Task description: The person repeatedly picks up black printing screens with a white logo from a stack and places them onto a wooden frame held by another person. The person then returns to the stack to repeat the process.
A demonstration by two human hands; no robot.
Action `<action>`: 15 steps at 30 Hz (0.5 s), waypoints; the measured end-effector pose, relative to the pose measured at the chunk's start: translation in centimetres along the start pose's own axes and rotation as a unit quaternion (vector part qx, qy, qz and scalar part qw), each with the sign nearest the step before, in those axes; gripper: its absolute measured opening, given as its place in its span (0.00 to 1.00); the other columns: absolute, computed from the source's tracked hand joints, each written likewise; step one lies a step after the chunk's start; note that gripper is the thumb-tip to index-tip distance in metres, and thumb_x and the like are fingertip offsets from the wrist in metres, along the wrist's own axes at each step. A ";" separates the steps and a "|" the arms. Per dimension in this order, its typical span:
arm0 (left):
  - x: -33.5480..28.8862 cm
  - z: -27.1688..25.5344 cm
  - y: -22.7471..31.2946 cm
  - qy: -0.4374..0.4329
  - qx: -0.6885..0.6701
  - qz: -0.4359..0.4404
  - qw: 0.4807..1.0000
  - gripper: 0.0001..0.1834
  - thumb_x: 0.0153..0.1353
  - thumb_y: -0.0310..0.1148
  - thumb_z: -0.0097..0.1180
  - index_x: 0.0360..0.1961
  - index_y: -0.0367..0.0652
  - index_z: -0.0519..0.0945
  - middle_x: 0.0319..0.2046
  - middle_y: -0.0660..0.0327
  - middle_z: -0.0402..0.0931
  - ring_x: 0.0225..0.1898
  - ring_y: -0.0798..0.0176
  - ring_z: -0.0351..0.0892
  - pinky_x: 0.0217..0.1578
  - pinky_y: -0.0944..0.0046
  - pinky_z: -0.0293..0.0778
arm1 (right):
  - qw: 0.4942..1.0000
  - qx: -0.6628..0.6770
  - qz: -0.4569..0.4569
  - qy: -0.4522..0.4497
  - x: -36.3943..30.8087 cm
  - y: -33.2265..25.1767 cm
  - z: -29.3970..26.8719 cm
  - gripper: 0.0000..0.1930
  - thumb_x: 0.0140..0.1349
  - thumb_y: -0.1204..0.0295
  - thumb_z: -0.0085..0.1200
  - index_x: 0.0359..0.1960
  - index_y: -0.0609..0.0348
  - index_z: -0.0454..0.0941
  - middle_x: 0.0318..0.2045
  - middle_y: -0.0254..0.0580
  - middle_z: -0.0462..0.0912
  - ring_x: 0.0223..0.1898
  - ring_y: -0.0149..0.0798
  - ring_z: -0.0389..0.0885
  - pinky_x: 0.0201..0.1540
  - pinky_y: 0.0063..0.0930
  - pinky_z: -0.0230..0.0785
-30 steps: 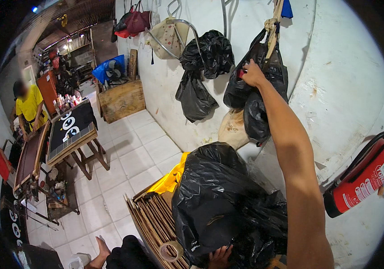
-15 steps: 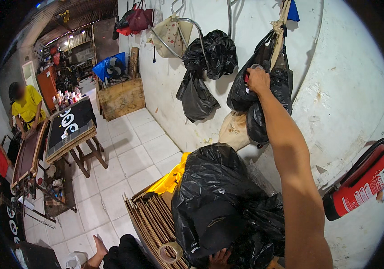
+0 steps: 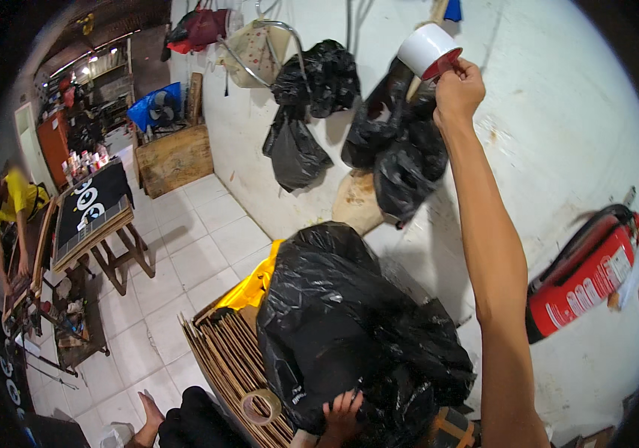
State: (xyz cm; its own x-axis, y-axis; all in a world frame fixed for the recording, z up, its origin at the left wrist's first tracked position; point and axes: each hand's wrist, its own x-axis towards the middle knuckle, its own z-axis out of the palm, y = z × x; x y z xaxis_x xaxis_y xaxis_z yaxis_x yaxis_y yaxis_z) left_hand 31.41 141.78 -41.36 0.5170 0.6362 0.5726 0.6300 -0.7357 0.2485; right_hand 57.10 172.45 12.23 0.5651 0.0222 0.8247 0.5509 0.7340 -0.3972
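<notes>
Right hand (image 3: 460,93): fingers closed on the near rim of a white roll (image 3: 424,48), pinching it where its red inside shows. Roll is up off everything, in front of the white wall (image 3: 558,119), above the hanging black bags (image 3: 409,160) and apart from them.

Step in hand, my judgement: holding the roll up at arm's reach. Next move calls for a steady pinch on the rim and room to clear the bags.

Roll itself: short, wide cylinder, tilted, outer face smooth and plain white; red inside turned partly toward the hand. No loose end made out.

Left hand (image 3: 343,412): low down, fingers apart on the near part of the big black plastic bag (image 3: 319,276); whether it grips, cannot tell.

Farther out: cardboard stack (image 3: 222,358) beside that bag's left edge, brown tape roll (image 3: 275,407) at the stack's near end, yellow cloth (image 3: 248,287) past its far end. Red extinguisher (image 3: 581,287) to the right, by the wall.
</notes>
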 end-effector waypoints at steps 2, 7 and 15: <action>-0.2 -0.7 0.2 -0.059 -0.038 -0.020 0.997 0.35 0.51 0.65 0.48 0.50 0.49 0.74 0.60 0.59 0.61 0.62 0.52 0.55 0.59 0.35 0.41 | 0.996 -0.061 -0.055 -0.037 -2.1 -5.3 -3.6 0.07 0.56 0.81 0.51 0.38 0.67 0.75 0.28 0.37 0.77 0.29 0.29 0.75 0.30 0.20 0.69; 0.1 -1.9 1.2 -0.131 -0.038 -0.016 0.991 0.48 0.48 0.68 0.48 0.55 0.33 0.68 0.67 0.47 0.46 0.69 0.43 0.37 0.62 0.33 0.30 | 0.965 -0.238 -0.051 -0.094 -18.5 -16.3 -20.3 0.03 0.55 0.78 0.50 0.31 0.62 0.72 0.19 0.38 0.74 0.22 0.29 0.71 0.25 0.25 0.65; -0.6 0.0 1.5 -0.034 0.145 0.056 0.987 0.45 0.53 0.69 0.44 0.59 0.40 0.65 0.69 0.59 0.44 0.70 0.54 0.36 0.63 0.38 0.27 | 0.811 -0.482 0.323 -0.079 -43.3 -50.6 -50.5 0.10 0.49 0.77 0.58 0.35 0.61 0.76 0.31 0.46 0.78 0.35 0.45 0.78 0.38 0.30 0.71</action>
State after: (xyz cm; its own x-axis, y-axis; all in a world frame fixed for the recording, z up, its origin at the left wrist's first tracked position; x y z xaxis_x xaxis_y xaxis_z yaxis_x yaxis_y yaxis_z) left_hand 32.10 140.27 -41.36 0.6243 0.5760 0.5277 0.7011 -0.7111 -0.0532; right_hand 35.74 100.08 -23.72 0.8831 0.3330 0.3305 0.4384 -0.3344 -0.8343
